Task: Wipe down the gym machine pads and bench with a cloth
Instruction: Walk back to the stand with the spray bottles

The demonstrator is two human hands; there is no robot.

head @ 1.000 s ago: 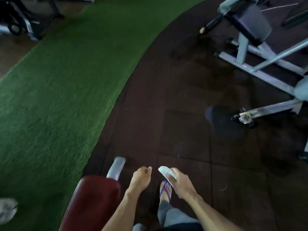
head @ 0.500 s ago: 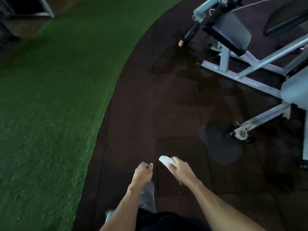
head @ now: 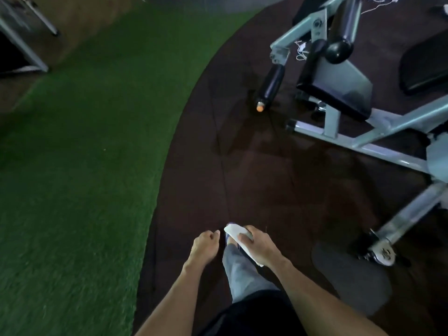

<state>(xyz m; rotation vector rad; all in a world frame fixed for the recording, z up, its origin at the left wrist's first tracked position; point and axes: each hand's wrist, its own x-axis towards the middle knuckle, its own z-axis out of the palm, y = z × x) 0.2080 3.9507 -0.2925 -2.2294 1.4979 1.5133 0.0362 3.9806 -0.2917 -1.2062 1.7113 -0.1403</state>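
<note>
My right hand [head: 259,246] grips a folded white cloth [head: 234,232] low in the view, above my leg. My left hand [head: 204,246] hangs beside it with loosely curled fingers and holds nothing. A grey-framed gym machine [head: 378,141] stands ahead at the upper right. Its black seat pad [head: 334,83] tilts toward me, and a black roller pad [head: 270,84] with an orange end cap sticks out low on its left. Another black pad [head: 424,66] lies at the far right.
Dark rubber floor tiles [head: 254,166] run ahead of me, bordered on the left by a curved strip of green turf [head: 84,154]. A dark grey round patch [head: 351,280] lies on the floor at the lower right. Metal frame legs [head: 21,42] stand at the upper left.
I have walked forward: the red bench at the lower left has left the view and the grey machine has come nearer. My right hand still holds the cloth.
</note>
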